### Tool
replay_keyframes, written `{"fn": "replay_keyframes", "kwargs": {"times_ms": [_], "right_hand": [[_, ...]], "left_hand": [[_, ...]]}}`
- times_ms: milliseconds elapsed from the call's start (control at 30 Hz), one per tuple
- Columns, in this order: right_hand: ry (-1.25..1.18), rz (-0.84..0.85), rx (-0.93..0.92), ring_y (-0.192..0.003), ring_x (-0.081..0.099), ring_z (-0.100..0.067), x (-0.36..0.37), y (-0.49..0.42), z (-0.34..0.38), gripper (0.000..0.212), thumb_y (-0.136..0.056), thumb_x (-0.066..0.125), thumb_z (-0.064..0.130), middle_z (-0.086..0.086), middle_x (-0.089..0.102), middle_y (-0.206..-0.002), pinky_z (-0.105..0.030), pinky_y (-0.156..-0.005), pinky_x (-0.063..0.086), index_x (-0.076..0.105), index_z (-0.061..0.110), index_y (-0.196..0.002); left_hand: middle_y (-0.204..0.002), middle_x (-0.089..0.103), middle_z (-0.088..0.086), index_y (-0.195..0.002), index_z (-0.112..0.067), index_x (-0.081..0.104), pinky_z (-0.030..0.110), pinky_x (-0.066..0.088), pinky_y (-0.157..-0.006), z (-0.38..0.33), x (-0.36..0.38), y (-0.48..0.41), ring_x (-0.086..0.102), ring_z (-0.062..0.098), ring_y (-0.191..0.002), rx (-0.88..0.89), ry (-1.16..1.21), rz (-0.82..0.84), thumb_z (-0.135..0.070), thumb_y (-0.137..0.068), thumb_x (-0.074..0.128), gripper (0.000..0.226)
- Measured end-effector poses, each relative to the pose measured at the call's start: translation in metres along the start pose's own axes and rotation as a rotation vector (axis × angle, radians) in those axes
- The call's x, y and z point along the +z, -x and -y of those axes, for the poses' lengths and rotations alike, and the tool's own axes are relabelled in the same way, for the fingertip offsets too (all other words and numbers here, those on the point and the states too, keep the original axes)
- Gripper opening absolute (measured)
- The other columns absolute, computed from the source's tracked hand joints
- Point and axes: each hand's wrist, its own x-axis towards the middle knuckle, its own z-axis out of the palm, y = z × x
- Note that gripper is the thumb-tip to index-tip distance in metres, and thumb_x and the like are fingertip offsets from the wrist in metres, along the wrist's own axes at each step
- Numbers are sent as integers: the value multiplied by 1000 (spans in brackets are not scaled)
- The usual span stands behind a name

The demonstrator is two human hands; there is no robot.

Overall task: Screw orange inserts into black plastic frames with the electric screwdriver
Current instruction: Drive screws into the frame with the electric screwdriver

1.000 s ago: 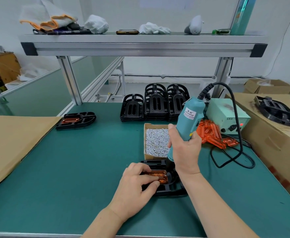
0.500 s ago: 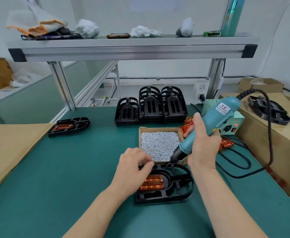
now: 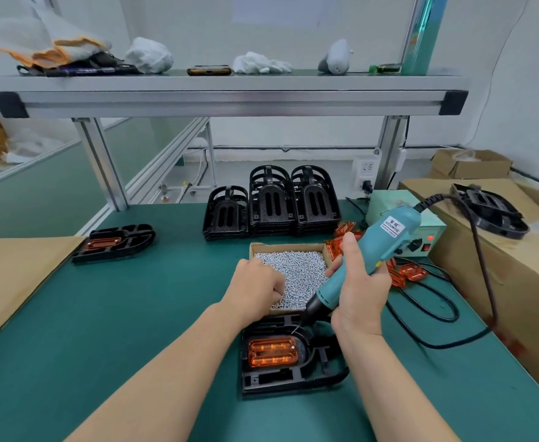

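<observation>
Head view: both forearms are cut off by the bottom edge. Nearest on the green tabletop (image 3: 134, 330) the black frame (image 3: 293, 376) lies flat, with the orange insert (image 3: 273, 351) seated in its left part. A bright speck at the insert's right end is too small to identify.

The right hand (image 3: 359, 296) is wrapped round the barrel of the screwdriver (image 3: 386, 237), thumb up along the body, and it hides the frame's far right corner. The tool leans up and to the right, with its thin tip just above the frame's far edge. Contact cannot be made out.

The left hand (image 3: 255, 288) reaches into the box of screws (image 3: 300, 269) just behind the frame, knuckles up and fingers curled down. The fingertips are buried, so whether they pinch a screw cannot be told. A second ago this hand lay on the insert and the screwdriver stood upright on the frame. Now the insert is uncovered.

Loose orange inserts (image 3: 408, 272) lie right of the box, partly behind the tool. Farther back stand stacks of black frames (image 3: 273, 208), and at far left lies another frame with an insert (image 3: 115, 242).
</observation>
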Motion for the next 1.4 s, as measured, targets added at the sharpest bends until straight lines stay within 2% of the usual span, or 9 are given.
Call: {"fn": "replay_keyframes", "kwargs": {"times_ms": [233, 367, 533, 600, 733, 900, 1100, 1267, 1400], "right_hand": [[-6, -5, 23, -48, 54, -9, -1, 3, -4, 29, -80, 76, 40, 6, 57, -57, -24, -50, 49, 59, 22, -94], [-1, -7, 26, -47, 54, -10, 0, 5, -4, 32, -78, 76, 42, 5, 56, -57, -23, -48, 48, 59, 21, -94], [-6, -20, 17, -48, 54, -10, -3, 6, -2, 31, -79, 76, 42, 3, 56, -56, -22, -49, 48, 58, 20, -91], [-20, -30, 15, -48, 54, -10, -1, 7, 0, 27, -82, 75, 37, 4, 56, -56, -23, -51, 49, 58, 19, -91], [-69, -56, 26, -50, 54, -9, 7, 9, 5, 24, -87, 75, 32, 6, 57, -57, -28, -57, 49, 56, 18, -93], [-114, -64, 36, -49, 53, -8, 19, 12, 13, 22, -91, 73, 29, 6, 56, -55, -26, -56, 49, 56, 15, -91], [-146, -64, 48, -48, 53, -8, 24, 13, 19, 22, -91, 73, 29, 9, 57, -55, -23, -53, 50, 57, 14, -96], [-157, -67, 66, -49, 54, -6, 25, 15, 18, 27, -90, 74, 31, 10, 57, -56, -21, -51, 50, 57, 12, -100], [-143, -67, 72, -50, 55, -7, 25, 17, 16, 30, -89, 74, 32, 9, 58, -56, -22, -52, 51, 57, 12, -103]], "left_hand": [[-101, 58, -8, -86, -28, 72, 24, 32, -88, 4, 5, 12, 44, 12, -99, -80, 305, -140, -22, -90, 68, 8], [-74, 62, -10, -74, -26, 61, 10, 39, -63, -12, -9, 25, 54, 5, -70, -176, 670, -199, -6, -83, 63, 22], [-76, 67, 10, -79, -24, 65, 29, 53, -69, -23, -24, 52, 59, 12, -70, -305, 1127, -224, -12, -77, 65, 12], [-77, 72, 9, -84, -25, 72, 21, 54, -68, -22, -25, 64, 65, 8, -73, -348, 1278, -215, -7, -82, 65, 19], [-85, 77, 7, -83, -18, 74, 17, 52, -69, -20, -20, 84, 73, 16, -80, -419, 1387, -157, -3, -87, 69, 16], [-82, 73, 9, -77, -17, 77, 18, 49, -62, -23, -13, 95, 61, 13, -73, -524, 1426, -183, -3, -83, 74, 15], [-90, 68, 20, -92, 6, 70, 24, 57, -70, -22, -16, 106, 63, 22, -80, -594, 1719, -162, 10, -79, 72, 14], [-83, 66, 20, -78, 2, 73, 25, 59, -67, -27, -16, 111, 63, 23, -73, -587, 1838, -157, 2, -59, 79, 20], [-83, 69, 21, -75, 1, 73, 25, 58, -65, -29, -12, 113, 67, 23, -75, -574, 1869, -188, 2, -59, 78, 17]]}}
